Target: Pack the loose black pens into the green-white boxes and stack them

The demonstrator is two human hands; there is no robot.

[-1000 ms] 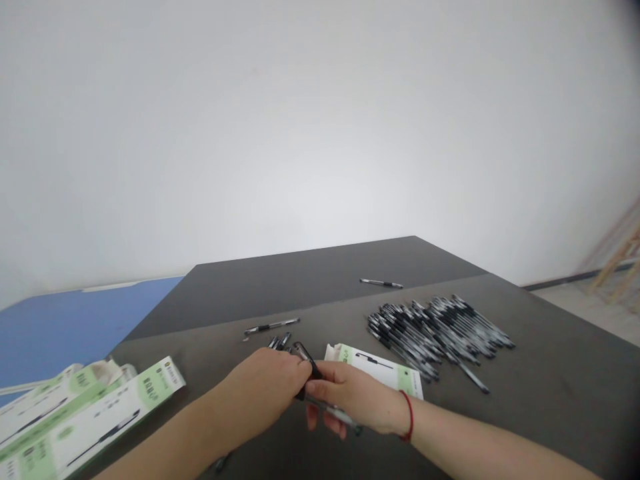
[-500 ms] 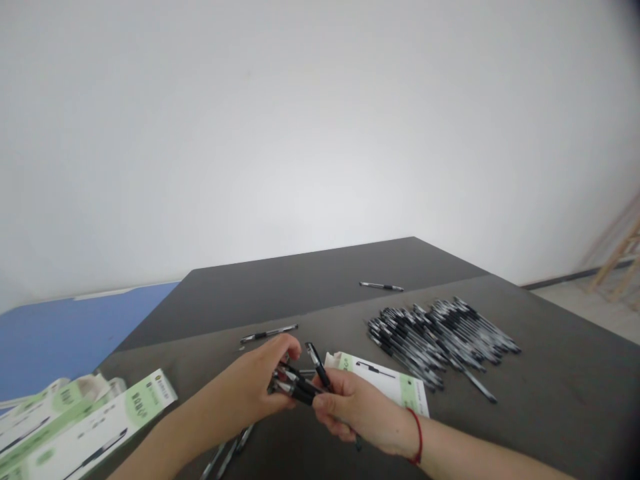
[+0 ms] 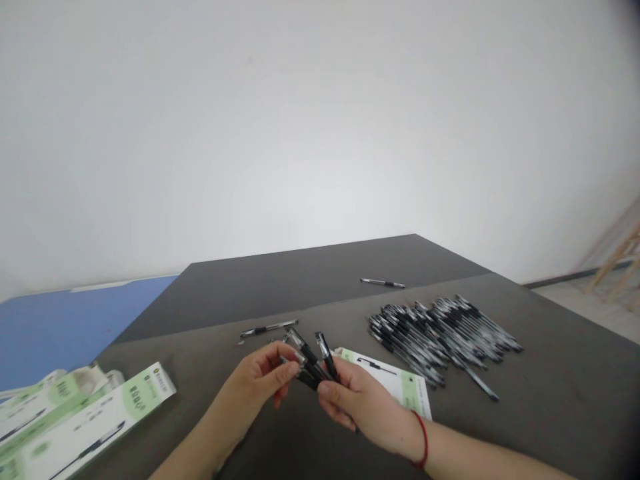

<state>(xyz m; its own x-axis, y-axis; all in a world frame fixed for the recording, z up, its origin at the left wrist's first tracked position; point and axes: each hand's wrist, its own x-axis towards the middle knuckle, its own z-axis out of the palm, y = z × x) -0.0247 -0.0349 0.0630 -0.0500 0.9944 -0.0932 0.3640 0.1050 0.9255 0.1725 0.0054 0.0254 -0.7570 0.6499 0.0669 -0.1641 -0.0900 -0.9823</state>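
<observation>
My right hand (image 3: 367, 400), with a red string at the wrist, is closed round several black gel pens (image 3: 307, 357). Their capped ends fan out toward my left hand, and one pen stands more upright than the others. My left hand (image 3: 260, 380) pinches one of these pens by its end between thumb and fingers. Partly behind my right hand lies a white and green pen box (image 3: 413, 390) with a pen printed on it. A large heap of clear-barrelled pens (image 3: 430, 333) is spread to the right of the box.
One loose pen (image 3: 270, 328) lies just beyond my left hand, and another pen (image 3: 383, 283) rests farther back on the dark table (image 3: 280, 283). More white and green boxes (image 3: 115, 417) are stacked at the left edge. A blue surface (image 3: 85, 313) adjoins the table there.
My left hand has gone from cupping the pen ends to pinching one of them. The pens in my right hand are now fanned wider and tilted more upright.
</observation>
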